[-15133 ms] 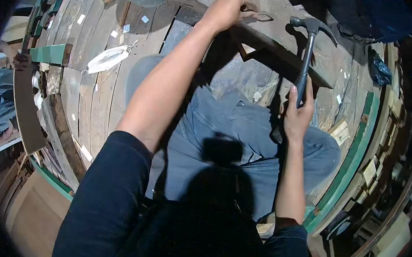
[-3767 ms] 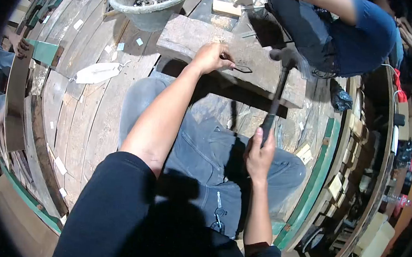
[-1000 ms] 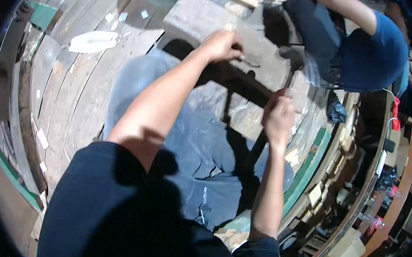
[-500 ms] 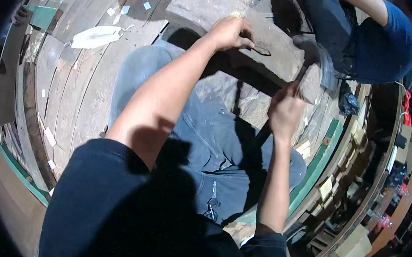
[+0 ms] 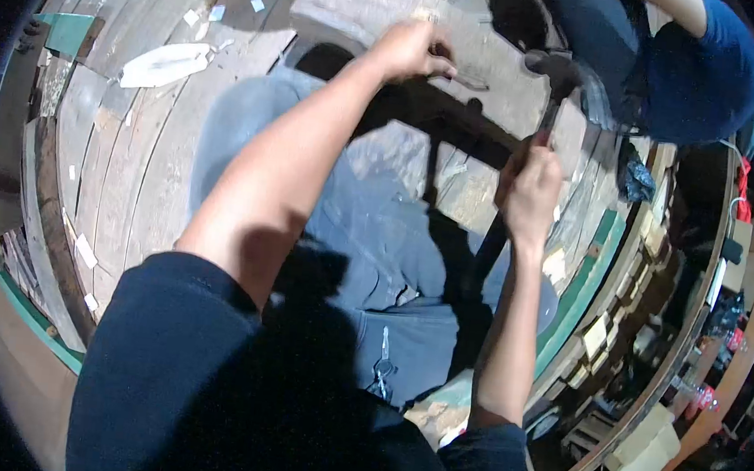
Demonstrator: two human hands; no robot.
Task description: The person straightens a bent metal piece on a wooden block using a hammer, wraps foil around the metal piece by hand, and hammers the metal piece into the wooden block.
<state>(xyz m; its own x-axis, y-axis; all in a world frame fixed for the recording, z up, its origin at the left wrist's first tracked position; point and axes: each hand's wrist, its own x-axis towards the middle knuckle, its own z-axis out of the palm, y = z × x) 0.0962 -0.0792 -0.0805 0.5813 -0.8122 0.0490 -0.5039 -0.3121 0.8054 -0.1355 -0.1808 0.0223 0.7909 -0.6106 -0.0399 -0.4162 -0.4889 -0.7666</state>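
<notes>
My left hand is closed, pinching a small thin piece with a pointed end just over the large greyish block. What the piece is made of is hard to tell. Wrapped round a dark handle, my right hand grips a hammer. Its dark head is raised near the right end of the block, apart from the pointed piece. The lower handle runs down beneath my right hand, over my trouser leg.
Another person in a blue top sits close by at upper right. A white face mask and paper scraps lie on the plank floor at left. A green-edged board and wood pieces line the right side, with a dark plastic bag beyond.
The hammer has lifted slightly, and my right hand sits a little farther right. My left hand keeps its pinch on the pointed piece. The whole view has shifted slightly.
</notes>
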